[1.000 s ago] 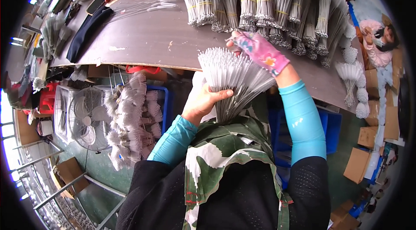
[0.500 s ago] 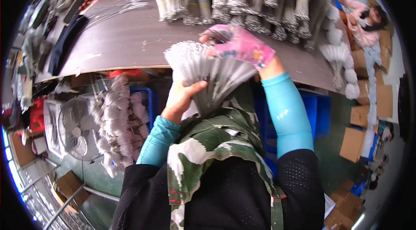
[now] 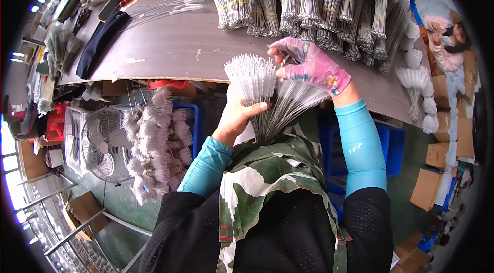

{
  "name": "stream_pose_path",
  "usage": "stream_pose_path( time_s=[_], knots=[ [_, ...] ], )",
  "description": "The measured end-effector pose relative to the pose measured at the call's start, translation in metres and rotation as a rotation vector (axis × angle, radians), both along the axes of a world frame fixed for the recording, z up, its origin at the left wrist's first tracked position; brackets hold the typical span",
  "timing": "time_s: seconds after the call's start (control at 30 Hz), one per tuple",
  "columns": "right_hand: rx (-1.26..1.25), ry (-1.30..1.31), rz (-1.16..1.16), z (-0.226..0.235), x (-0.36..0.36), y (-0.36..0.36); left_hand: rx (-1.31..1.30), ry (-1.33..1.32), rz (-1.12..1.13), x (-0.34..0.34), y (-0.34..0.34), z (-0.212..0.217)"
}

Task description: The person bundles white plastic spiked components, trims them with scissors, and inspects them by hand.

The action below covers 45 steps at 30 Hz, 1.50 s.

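Before the desk (image 3: 180, 47), I have the left hand (image 3: 236, 119) gripping the brush bundle (image 3: 252, 82), while the right hand (image 3: 315, 66), now off its upright tips (image 3: 247, 60), curls half-open, seemingly empty, apparently leaving two clusters.

Before us is the surface (image 3: 170, 49), with wire bundles (image 3: 309, 3) toward its far right and loose wires (image 3: 194, 6) left of them. In our left hand (image 3: 236, 119) is a sheaf (image 3: 252, 78), with our right hand (image 3: 315, 68) at its upper right. To our left, a fan (image 3: 104, 147) stands beside brush clusters (image 3: 154, 139); cartons (image 3: 426, 189) lie well off to our right.
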State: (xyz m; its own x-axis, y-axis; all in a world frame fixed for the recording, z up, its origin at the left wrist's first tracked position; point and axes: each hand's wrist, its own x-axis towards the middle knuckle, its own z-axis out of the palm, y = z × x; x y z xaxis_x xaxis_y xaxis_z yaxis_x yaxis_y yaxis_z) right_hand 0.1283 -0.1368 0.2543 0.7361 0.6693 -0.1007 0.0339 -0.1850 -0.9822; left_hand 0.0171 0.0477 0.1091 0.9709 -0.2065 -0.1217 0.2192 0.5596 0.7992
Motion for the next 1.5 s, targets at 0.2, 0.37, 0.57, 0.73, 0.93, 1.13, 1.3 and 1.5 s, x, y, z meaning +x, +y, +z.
stream_pose_path(
  time_s=[0.2,0.37,0.57,0.73,0.93,1.13,1.3,1.5],
  knots=[
    [-0.075,0.101,0.106,0.006,0.001,-0.001,-0.099,0.054,0.0,0.001,0.002,0.0],
    [0.012,-0.041,0.097,0.002,-0.001,0.004,-0.108,0.046,-0.017,0.002,0.002,0.003],
    [0.016,0.051,0.114,0.005,-0.002,0.001,-0.13,0.089,-0.011,0.0,0.003,0.002],
    [0.001,0.03,0.143,0.005,-0.003,0.0,-0.049,0.072,0.027,0.001,0.0,0.001],
    [-0.138,0.072,-0.01,0.008,-0.008,-0.01,-0.028,0.053,0.019,-0.007,0.007,0.005],
    [-0.027,-0.096,0.061,0.0,-0.005,-0.004,0.014,0.025,-0.017,-0.001,0.002,0.004],
    [0.011,-0.022,0.141,-0.001,-0.002,-0.003,-0.008,0.014,0.059,-0.002,0.002,0.003],
    [-0.077,0.102,-0.037,0.005,-0.011,-0.031,0.044,0.013,-0.025,-0.005,0.013,0.012]
  ],
)
